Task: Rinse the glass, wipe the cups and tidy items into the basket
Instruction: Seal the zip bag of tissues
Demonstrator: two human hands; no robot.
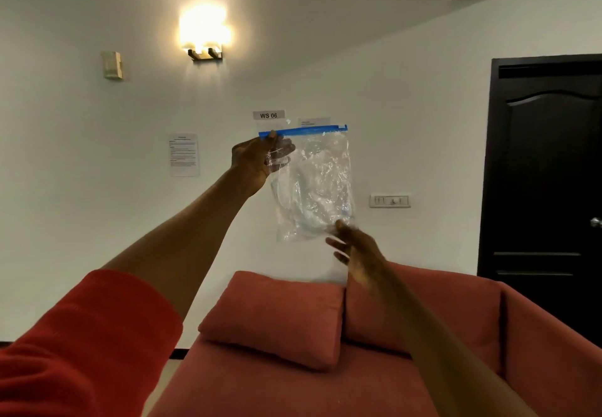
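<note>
A clear plastic zip bag with a blue seal strip along its top hangs in the air in front of the white wall. My left hand pinches its upper left corner, thumb on the blue strip and fingers behind the plastic. My right hand is at the bag's lower right corner with the fingers spread; its fingertips touch the plastic's bottom edge. The bag looks crumpled, and I cannot tell what, if anything, is inside. No glass, cup or basket is in view.
A red sofa with a red cushion lies below my arms. A black door stands at the right. On the wall are a lit lamp, a "WS 06" label, a paper notice and a switch panel.
</note>
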